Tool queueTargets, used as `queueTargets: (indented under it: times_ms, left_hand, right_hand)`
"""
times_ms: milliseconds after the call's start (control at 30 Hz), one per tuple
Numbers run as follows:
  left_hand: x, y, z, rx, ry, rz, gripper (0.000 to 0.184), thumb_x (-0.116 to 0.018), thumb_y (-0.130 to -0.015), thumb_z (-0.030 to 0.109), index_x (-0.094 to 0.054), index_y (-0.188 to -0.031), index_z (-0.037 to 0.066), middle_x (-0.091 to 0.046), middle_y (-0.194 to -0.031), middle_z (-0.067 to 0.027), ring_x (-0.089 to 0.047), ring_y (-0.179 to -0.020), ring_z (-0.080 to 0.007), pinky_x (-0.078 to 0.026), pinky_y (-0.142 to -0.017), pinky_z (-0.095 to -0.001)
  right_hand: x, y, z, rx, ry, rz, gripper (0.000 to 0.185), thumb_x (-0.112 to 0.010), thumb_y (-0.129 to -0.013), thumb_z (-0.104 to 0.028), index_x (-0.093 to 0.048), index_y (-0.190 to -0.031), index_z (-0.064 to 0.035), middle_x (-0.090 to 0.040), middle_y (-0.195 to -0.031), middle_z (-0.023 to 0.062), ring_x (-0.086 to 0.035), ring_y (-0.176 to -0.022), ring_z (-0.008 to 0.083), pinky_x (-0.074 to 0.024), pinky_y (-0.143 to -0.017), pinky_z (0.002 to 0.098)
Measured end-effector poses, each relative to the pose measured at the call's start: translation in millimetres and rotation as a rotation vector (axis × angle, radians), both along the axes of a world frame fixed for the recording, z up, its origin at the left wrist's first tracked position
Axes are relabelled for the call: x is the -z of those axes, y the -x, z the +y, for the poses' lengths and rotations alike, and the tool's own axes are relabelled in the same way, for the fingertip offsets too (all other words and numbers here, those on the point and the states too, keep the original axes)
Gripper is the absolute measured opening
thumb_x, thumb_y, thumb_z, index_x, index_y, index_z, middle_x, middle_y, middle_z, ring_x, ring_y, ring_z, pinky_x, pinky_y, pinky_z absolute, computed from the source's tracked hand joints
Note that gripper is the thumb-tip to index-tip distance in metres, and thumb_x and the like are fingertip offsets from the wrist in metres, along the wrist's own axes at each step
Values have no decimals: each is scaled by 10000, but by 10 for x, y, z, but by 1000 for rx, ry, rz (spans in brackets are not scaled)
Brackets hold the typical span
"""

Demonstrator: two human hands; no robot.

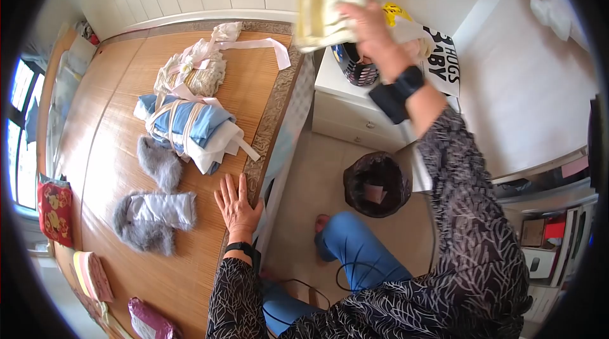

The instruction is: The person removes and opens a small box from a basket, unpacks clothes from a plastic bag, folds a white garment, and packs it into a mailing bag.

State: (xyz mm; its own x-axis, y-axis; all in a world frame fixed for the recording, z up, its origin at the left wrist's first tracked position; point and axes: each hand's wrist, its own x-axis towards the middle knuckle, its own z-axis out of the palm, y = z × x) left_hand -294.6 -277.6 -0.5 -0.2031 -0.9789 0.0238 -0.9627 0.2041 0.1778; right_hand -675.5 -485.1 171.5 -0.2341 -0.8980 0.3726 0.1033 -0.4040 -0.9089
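My right hand [368,25] is raised at the top of the view and grips a folded cream cloth [320,31] by its right side. The cloth is thick, folded in layers and slightly blurred. My left hand [239,210] rests flat on the edge of the bamboo mat [120,117], fingers spread and holding nothing. Beyond its fingertips lies a blue and white cloth bundle [193,124] tied with pale straps. A fluffy grey piece [162,161] and a grey fur-trimmed garment [158,215] are to its left. Further up is a cream lacy bundle [196,72] with a pink ribbon [273,48].
Below my right hand is a white bedside cabinet [342,113] with a dark patterned container [355,66] and a printed bag [441,66]. A black-lined bin [379,185] stands on the floor. A red cushion [55,210] and striped hat [93,277] lie at the left.
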Motion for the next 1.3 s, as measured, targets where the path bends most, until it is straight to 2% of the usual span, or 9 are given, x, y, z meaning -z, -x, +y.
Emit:
queueTargets:
  times_ms: [167,300,400,500,733,900,1000,1133,1300]
  left_hand:
    - [49,-5,-18,-3,-3,-28,828,-688,-716,351,-301,-1420,154,-225,-1484,-182,-175,-1384,-329,-82,-1130,-481]
    - [33,2,-30,-8,-17,-12,815,-682,-719,354,-311,-1416,152,-227,-1483,-180,-176,-1383,-330,-87,-1129,-482]
    - [49,-19,-29,-4,-5,-7,805,-679,-720,350,-320,-1413,154,-229,-1482,-180,-180,-1380,-334,-92,-1127,-487]
    - [62,-32,-25,-8,8,-9,803,-682,-717,344,-324,-1411,158,-233,-1479,-181,-184,-1378,-338,-100,-1125,-491]
    - [45,-28,-38,-14,2,14,806,-691,-710,341,-330,-1409,161,-234,-1478,-180,-184,-1380,-336,-109,-1125,-493]
    - [19,-21,-42,-15,2,17,803,-700,-705,332,-340,-1403,165,-242,-1475,-176,-192,-1377,-333,-112,-1124,-492]
    - [25,-36,-23,-13,14,33,797,-701,-705,327,-347,-1399,161,-245,-1475,-175,-195,-1376,-335,-114,-1124,-491]
    - [-8,-20,-25,-10,12,41,789,-688,-715,326,-342,-1404,157,-244,-1476,-175,-197,-1376,-336,-115,-1122,-493]
    - [-8,-16,-10,-12,11,41,788,-680,-719,325,-337,-1407,158,-237,-1479,-174,-193,-1378,-332,-113,-1124,-491]
  right_hand:
    - [796,-891,-413,-39,-228,100,528,-701,-764,-349,-526,-1037,68,-626,-907,130,-606,-859,198,-500,-753,330]
    - [883,-565,-90,421,56,1079,294,-583,-796,-200,-577,-992,19,-632,-941,222,-624,-889,336,-485,-809,408]
    - [794,259,-111,602,-297,1134,202,-511,-780,-146,-653,-905,-73,-652,-878,194,-625,-867,362,-495,-741,434]
    - [933,992,-324,352,-634,1438,266,-544,-757,-208,-667,-877,-4,-647,-858,235,-645,-801,364,-502,-705,419]
    - [827,716,-323,63,-749,1675,317,-567,-776,-284,-671,-925,-24,-651,-900,221,-624,-873,375,-497,-752,377]
    - [883,957,-346,252,-582,1386,226,-546,-807,-230,-649,-831,-31,-646,-748,150,-625,-670,271,-499,-605,365]
    - [614,1204,-211,321,-379,769,142,-529,-777,-137,-637,-770,-44,-648,-776,158,-638,-734,299,-509,-674,371]
    - [113,1265,164,94,-391,-96,180,-430,-816,-27,-569,-928,-45,-631,-941,125,-614,-867,251,-505,-762,387]
    - [-137,1460,105,115,-188,-179,239,-398,-848,-36,-521,-1052,-22,-596,-1044,194,-584,-973,301,-485,-858,431]
